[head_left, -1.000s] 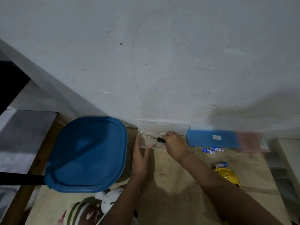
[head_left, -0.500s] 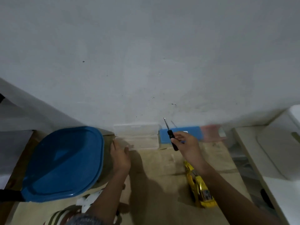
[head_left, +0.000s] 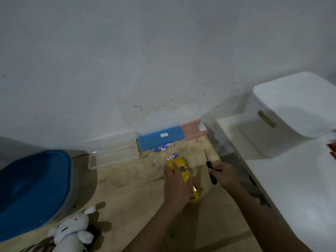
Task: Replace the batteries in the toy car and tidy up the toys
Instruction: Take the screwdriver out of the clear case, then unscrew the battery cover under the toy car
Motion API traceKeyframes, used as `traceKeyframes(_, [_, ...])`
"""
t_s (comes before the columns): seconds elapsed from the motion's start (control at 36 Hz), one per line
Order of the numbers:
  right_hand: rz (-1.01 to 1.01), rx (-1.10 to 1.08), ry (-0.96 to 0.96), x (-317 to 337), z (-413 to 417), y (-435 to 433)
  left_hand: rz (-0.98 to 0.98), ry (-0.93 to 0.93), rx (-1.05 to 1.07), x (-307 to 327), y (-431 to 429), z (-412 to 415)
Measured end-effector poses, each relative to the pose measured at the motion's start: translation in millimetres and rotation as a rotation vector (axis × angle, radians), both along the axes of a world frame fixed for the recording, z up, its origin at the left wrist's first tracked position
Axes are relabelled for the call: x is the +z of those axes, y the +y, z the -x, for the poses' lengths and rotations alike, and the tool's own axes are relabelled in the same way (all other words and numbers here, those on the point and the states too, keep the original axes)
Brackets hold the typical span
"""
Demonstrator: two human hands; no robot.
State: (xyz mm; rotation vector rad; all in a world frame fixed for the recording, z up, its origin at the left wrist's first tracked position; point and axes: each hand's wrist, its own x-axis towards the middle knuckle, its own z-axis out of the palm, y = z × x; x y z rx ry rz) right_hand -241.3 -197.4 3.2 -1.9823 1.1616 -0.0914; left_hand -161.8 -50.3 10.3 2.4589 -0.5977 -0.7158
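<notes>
The left hand (head_left: pixel 177 182) clasps the shiny yellow toy car (head_left: pixel 182 168) on the wooden worktop (head_left: pixel 127 188), likely steadying it. The right hand (head_left: pixel 225 174) grips a black-handled screwdriver (head_left: pixel 209 164), tip raised, presumably for the battery cover.

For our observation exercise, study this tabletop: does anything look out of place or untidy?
Yes. Several batteries lie loose on the table between the blue case and the yellow toy car, outside any box. The clear case stands open, and a white plush toy lies at the table's near edge.
</notes>
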Motion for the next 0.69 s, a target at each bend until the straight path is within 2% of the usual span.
traceKeyframes(0.14, [0.008, 0.035, 0.035, -8, 2, 2, -0.133, -0.050, 0.023, -8, -13, 21])
traceKeyframes(0.36, [-0.006, 0.078, -0.002, -12, 5, 2, -0.199, 0.056, 0.063, -3, -12, 5])
traceKeyframes(0.53, [0.073, 0.141, 0.049, -5, 9, 3, -0.016, 0.092, 0.145, -3, 16, 3])
traceKeyframes(0.61, [0.187, 0.150, -0.088, 5, -1, 9, 0.138, 0.120, 0.205, 4, 32, -1])
traceKeyframes(0.69, [0.150, 0.207, -0.228, 20, -24, 20, 0.337, 0.193, 0.251, 16, 44, -12])
